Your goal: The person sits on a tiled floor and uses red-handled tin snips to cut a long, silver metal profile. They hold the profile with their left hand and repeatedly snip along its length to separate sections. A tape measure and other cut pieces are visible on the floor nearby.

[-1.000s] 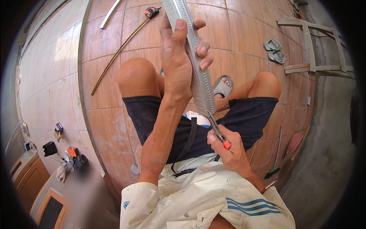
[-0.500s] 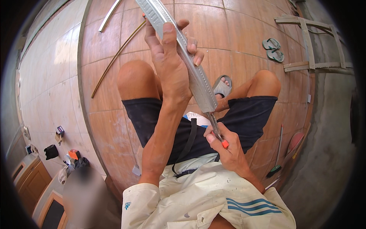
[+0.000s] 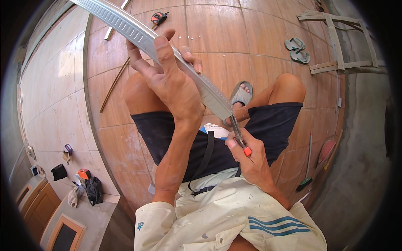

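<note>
A long, ribbed silver metal channel (image 3: 134, 37) runs from the upper left down to a point above my lap. My left hand (image 3: 171, 81) supports it around the middle, the thumb on the near side and other fingers showing past its far edge. Down at the channel's near end, my right hand (image 3: 248, 157) grips a slim dark metal tool with a red end (image 3: 237, 129). The tool's tip meets the end of the channel; its exact kind is hidden by my fingers.
On the tiled floor (image 3: 217, 37) lie a red-and-black tape measure (image 3: 159, 18), a thin brown strip (image 3: 114, 85), a white strip (image 3: 113, 30) and a pair of flip-flops (image 3: 297, 50). A wooden frame (image 3: 335, 42) stands at right. Bags (image 3: 94, 190) sit at lower left.
The far end of the channel has swung left, with my left hand shifting left and nearer. The tape measure is now uncovered. My right hand has hardly moved.
</note>
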Available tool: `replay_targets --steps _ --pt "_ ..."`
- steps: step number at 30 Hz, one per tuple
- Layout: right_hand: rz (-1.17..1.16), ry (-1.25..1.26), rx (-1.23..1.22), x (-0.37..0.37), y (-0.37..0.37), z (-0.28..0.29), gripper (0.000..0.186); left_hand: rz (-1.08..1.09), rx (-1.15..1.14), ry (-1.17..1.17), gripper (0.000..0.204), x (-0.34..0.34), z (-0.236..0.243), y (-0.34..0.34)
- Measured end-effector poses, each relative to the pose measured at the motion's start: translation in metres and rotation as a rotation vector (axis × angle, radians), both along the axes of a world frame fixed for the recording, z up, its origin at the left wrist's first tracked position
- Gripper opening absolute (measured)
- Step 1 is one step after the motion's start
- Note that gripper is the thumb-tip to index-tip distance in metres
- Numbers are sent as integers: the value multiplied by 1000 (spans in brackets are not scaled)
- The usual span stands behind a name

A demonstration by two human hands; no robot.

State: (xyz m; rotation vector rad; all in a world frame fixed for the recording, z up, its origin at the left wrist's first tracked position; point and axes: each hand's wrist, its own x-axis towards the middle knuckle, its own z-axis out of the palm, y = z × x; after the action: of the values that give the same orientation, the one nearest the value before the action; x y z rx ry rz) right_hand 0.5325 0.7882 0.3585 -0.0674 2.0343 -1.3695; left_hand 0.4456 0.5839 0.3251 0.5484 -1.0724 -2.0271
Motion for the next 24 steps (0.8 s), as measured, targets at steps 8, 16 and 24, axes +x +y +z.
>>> replay_targets --steps 8,16,24 --pt "7 0 20 -5 -2 2 26 9 0 -15 73 0 -4 0" --pt "-14 -20 1 -4 -1 -1 31 6 6 -12 73 -1 -6 1" --pt "12 89 58 -10 -2 -2 27 61 -77 -44 76 2 -1 4"
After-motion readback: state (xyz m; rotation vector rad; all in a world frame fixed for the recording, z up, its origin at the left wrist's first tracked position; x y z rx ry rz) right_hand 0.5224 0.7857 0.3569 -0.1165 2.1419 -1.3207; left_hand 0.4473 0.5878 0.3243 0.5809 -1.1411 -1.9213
